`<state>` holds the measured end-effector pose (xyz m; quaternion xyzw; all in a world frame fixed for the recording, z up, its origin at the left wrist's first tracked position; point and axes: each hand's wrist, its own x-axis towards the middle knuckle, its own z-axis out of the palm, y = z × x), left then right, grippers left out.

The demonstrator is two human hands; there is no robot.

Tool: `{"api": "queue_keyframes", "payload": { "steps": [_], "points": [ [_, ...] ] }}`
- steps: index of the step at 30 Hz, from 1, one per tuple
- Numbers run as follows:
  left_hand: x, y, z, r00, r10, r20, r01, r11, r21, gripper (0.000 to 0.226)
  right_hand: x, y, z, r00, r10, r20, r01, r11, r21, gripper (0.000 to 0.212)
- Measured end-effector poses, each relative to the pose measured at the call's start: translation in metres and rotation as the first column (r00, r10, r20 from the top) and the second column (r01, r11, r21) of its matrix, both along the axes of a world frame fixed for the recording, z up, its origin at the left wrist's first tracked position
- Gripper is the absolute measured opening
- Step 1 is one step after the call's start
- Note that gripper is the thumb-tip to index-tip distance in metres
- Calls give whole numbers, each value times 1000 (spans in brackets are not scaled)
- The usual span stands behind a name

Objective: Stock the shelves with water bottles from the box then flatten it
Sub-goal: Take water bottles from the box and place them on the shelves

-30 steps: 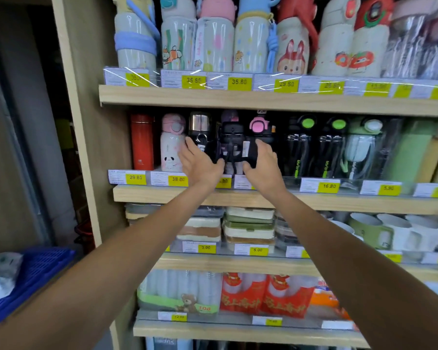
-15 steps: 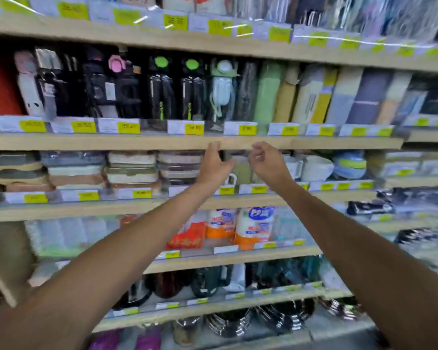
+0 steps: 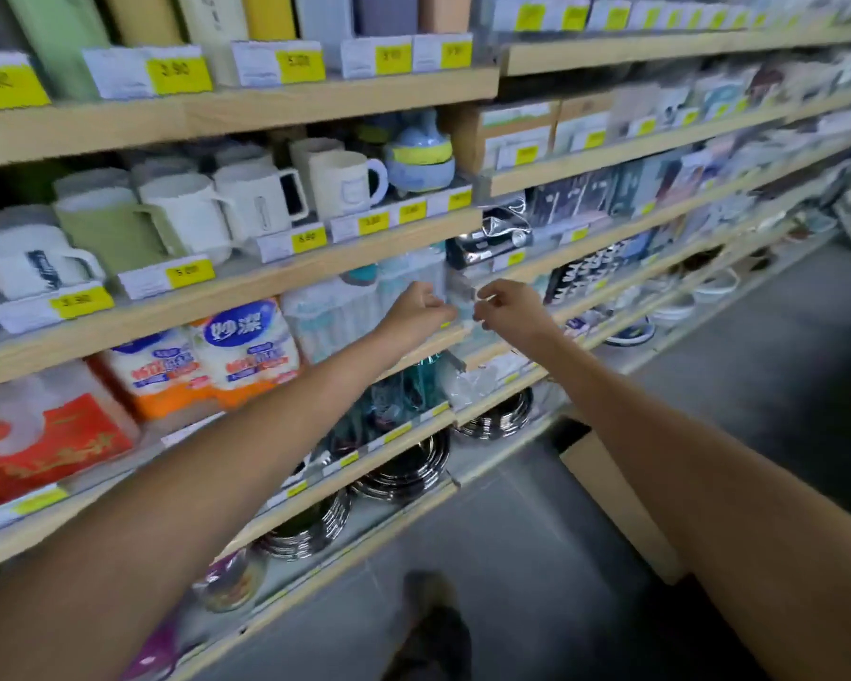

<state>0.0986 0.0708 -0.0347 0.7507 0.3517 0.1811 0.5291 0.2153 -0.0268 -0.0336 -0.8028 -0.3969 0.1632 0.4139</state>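
My left hand [image 3: 416, 307] and my right hand [image 3: 509, 307] hover side by side, a small gap between them, in front of a shelf of clear plastic-wrapped goods [image 3: 345, 312]. Both hold nothing, and their fingers are loosely half-curled. The black water bottles are out of view. Only tall green and yellow tumblers [image 3: 60, 36] show at the top left. A tan cardboard-like panel [image 3: 615, 493] lies on the floor at the lower right; I cannot tell whether it is the box.
Wooden shelves run off to the right. They carry mugs [image 3: 188, 218], tissue packs [image 3: 237, 356], teal bottles [image 3: 413, 385] and steel bowls [image 3: 404, 469] lower down. Grey floor [image 3: 757, 385] lies to the right. A dark shoe [image 3: 433, 626] shows below.
Both hands have let go of the black bottle on the upper shelf and dropped lower. The view has swung right and down along the shelves.
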Motion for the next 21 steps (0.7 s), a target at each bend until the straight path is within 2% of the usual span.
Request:
{"api": "queue_keyframes", "payload": {
  "steps": [7,9,11,12,14,16,18,20,21],
  "points": [
    [202,-22,-62,971,-223,-91,217,974,-71,57,167,-47,-70,972,-232,-45,222,961,-164,23],
    [262,-29,-78,938,-322,-131,308,944,-117,45,214,-65,-84,951,-299,-77,277,935,-221,22],
    [322,-37,-90,899,-406,-167,379,910,-170,24,263,-82,-97,929,-360,-90,323,904,-280,24],
    [360,-45,-100,889,-426,-169,393,898,-198,24,293,-94,-104,911,-402,-86,358,878,-317,23],
    [400,-55,-114,863,-465,-198,424,879,-218,49,324,-110,-114,897,-434,-86,380,855,-352,20],
    [443,-70,-128,830,-510,-225,467,857,-219,54,356,-124,-123,884,-456,-103,398,850,-345,14],
    [480,-89,-144,786,-557,-270,506,829,-237,40,384,-142,-136,856,-504,-113,431,817,-384,14],
    [518,-111,-159,747,-594,-299,538,804,-254,10,416,-161,-154,819,-555,-146,461,787,-410,17],
    [536,-123,-168,741,-601,-300,535,798,-276,17,430,-171,-163,801,-577,-160,478,777,-409,18]
  ]
}}
